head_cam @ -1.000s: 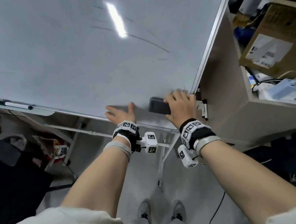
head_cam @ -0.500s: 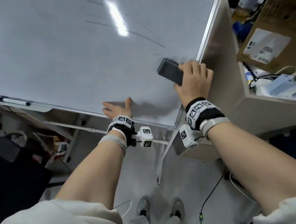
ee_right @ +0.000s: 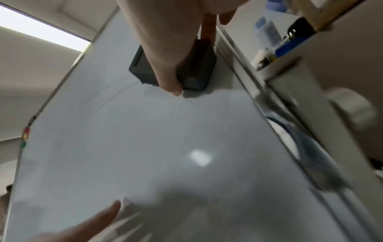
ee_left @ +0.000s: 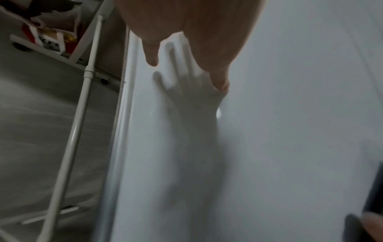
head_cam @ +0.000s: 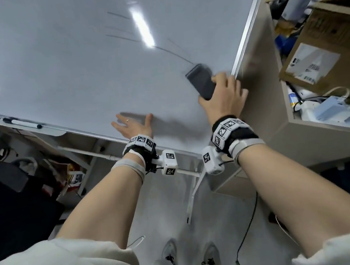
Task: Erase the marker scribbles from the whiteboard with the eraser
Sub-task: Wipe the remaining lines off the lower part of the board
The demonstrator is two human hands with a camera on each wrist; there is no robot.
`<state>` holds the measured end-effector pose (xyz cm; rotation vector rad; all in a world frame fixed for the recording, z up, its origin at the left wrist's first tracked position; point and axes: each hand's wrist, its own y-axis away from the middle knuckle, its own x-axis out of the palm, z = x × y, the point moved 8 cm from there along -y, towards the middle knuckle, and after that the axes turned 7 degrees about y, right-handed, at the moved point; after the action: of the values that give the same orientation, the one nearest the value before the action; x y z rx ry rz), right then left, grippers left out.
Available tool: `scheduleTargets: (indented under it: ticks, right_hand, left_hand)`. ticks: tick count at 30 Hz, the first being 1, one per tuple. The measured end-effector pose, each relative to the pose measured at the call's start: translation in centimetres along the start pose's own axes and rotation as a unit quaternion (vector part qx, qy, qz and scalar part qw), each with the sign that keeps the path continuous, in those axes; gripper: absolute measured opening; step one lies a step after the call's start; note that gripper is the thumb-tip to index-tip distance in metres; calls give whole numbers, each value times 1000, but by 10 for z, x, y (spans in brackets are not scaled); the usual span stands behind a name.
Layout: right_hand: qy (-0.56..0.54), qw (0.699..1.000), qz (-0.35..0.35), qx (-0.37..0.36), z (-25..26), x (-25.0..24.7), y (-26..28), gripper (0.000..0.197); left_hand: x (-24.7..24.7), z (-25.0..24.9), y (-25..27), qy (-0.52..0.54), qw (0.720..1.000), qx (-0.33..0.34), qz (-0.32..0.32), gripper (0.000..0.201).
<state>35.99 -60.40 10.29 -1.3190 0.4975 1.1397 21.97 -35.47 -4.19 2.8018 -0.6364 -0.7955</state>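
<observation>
The whiteboard (head_cam: pixel 60 64) fills the upper left of the head view, with thin dark marker lines (head_cam: pixel 172 52) near its upper middle. My right hand (head_cam: pixel 223 97) grips a dark grey eraser (head_cam: pixel 200 81) and presses it flat on the board close to the right frame, at the low end of the longest line. In the right wrist view my thumb and fingers clamp the eraser (ee_right: pixel 194 72) from both sides. My left hand (head_cam: pixel 131 125) rests flat on the board by its bottom edge with fingers spread, also seen as the left hand (ee_left: pixel 186 41) over the board.
A marker (head_cam: pixel 22 123) lies on the tray at the board's lower left. A beige cabinet (head_cam: pixel 274 112) stands right beside the board's right frame, with cardboard boxes (head_cam: pixel 319 41) and clutter on it. The board's white stand legs (head_cam: pixel 191 192) and my shoes are below.
My right hand has carried the eraser up the board along its right edge, from the bottom corner to the end of the long line. My left hand has stayed flat near the bottom edge.
</observation>
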Motion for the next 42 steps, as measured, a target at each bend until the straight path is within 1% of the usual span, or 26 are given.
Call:
scheduleTargets:
  ticks: [3, 8, 10, 12, 15, 19, 22, 24, 26, 28, 32, 34, 36, 39, 42]
  right_hand:
    - [-33, 999, -9, 14, 14, -11, -27, 52]
    - [-104, 994, -15, 28, 38, -7, -33, 60]
    - [-127, 991, -15, 36, 57, -4, -36, 61]
    - [-140, 989, -18, 43, 85, 2, -38, 62]
    - [-145, 988, -15, 38, 133, 13, -36, 62]
    - [-135, 991, 16, 17, 197, 32, -30, 61]
    - [-106, 993, 55, -9, 227, 47, -23, 61]
    - [-90, 994, 65, -15, 233, 49, -20, 60]
    - [-77, 996, 53, -7, 227, 45, -18, 59]
    - [-59, 998, 32, 19, 206, 37, -16, 57]
    - [-43, 989, -23, 139, 129, 14, -12, 55]
    - [-24, 979, -32, 199, 92, 6, -5, 58]
    - [-7, 969, -26, 246, 63, 3, 2, 61]
    - [-13, 961, -15, 274, 43, 4, 4, 64]
    - [-42, 961, -19, 273, 45, 8, 2, 64]
  left_hand:
    - [-20, -16, -13, 24, 1000, -19, -5, 115]
    - [-45, -25, -32, 43, 998, -37, -14, 104]
    - [-57, -26, -46, 45, 998, -43, -14, 103]
    - [-70, -30, -70, 41, 998, -34, -18, 104]
    - [-94, -32, -109, 32, 999, -29, -18, 105]
    - [-124, -37, -152, 22, 1000, -14, -15, 102]
    - [-130, -33, -168, 20, 1000, -3, -5, 103]
    - [-124, -31, -166, 34, 999, 7, -1, 102]
    - [-118, -30, -160, 53, 998, 8, -10, 100]
    - [-113, -31, -152, 68, 997, 3, -24, 98]
    - [-103, -36, -129, 91, 994, -15, -59, 94]
    - [-92, -37, -112, 96, 993, -20, -69, 91]
    - [-79, -40, -93, 97, 993, -20, -67, 91]
    - [-65, -43, -75, 89, 993, -22, -68, 93]
    - [-65, -43, -77, 83, 993, -16, -77, 93]
